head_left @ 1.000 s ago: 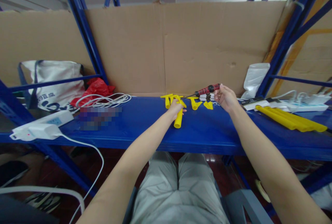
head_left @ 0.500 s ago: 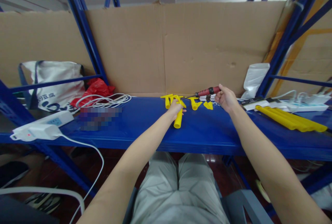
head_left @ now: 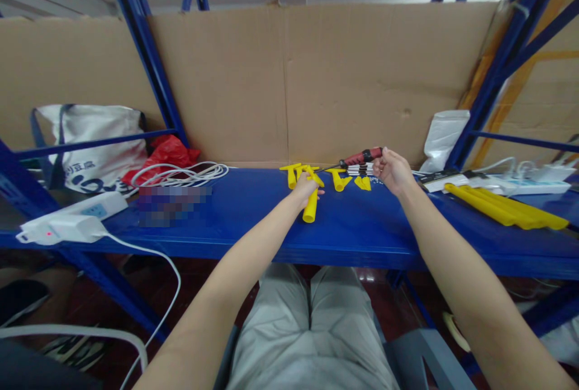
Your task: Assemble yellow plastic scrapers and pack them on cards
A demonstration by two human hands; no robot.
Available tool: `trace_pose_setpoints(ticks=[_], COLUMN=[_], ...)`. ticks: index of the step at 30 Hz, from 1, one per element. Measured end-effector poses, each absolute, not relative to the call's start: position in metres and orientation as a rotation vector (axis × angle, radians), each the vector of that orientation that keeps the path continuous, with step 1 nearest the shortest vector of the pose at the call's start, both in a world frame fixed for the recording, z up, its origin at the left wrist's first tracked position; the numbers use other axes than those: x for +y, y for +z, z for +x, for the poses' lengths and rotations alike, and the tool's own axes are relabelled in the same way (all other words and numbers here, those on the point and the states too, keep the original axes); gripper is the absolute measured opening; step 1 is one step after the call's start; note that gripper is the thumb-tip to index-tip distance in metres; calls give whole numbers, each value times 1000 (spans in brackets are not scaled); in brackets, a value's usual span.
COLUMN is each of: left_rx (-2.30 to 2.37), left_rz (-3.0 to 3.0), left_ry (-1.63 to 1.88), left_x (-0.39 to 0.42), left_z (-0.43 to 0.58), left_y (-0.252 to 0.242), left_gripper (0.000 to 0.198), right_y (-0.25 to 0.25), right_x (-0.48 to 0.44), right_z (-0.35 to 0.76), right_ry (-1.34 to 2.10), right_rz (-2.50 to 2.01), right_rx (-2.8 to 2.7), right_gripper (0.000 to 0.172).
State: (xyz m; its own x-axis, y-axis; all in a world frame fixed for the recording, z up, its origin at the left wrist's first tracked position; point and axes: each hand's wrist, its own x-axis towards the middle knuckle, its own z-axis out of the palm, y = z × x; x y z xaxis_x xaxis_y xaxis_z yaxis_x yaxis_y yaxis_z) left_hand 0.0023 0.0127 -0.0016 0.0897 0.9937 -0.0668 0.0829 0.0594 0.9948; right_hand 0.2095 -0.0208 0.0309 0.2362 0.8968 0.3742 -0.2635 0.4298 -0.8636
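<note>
My left hand (head_left: 306,188) is closed around a yellow plastic part with a tube-shaped handle (head_left: 310,211), whose round end points toward me. In my right hand (head_left: 392,169) the fingers grip the rear end of a red and black screwdriver (head_left: 362,158). Its thin shaft slants down to the left and reaches the upper part of the yellow piece; my left hand partly hides the tip. Just behind the left hand lies another yellow T-shaped part (head_left: 292,178). A similar yellow part (head_left: 338,181) and small yellow pieces (head_left: 362,183) lie between my hands.
Yellow tubes (head_left: 504,204) lie at the right near a white power strip (head_left: 538,185). A clear plastic bag (head_left: 446,140) leans by the right post. Coiled white cable (head_left: 194,174), a cloth bag (head_left: 102,149) and another power strip (head_left: 72,218) occupy the left. Cardboard (head_left: 289,82) stands behind.
Both hands keep nearly the same position. The screwdriver stays against the yellow part, with only a very slight shift of the right hand and handle.
</note>
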Motion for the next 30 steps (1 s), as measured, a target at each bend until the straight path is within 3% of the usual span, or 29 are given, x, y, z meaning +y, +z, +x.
trace_pose_setpoints(ticks=[13,22,30], left_rx=[1241,1228,1241], left_rz=[1255,1263,1232], left_ry=[1062,1056,1065], left_x=[14,13,15], left_z=[2,2,2], left_y=[-4,-2,-3], left_gripper=[54,53,56], right_y=[28,28,30], right_x=[-16,-14,-19], right_z=[213,213,212], right_ry=[848,907,915], right_rz=[-810,-823,-817], right_rx=[-1006,-960,-1008], right_gripper=[41,25,32])
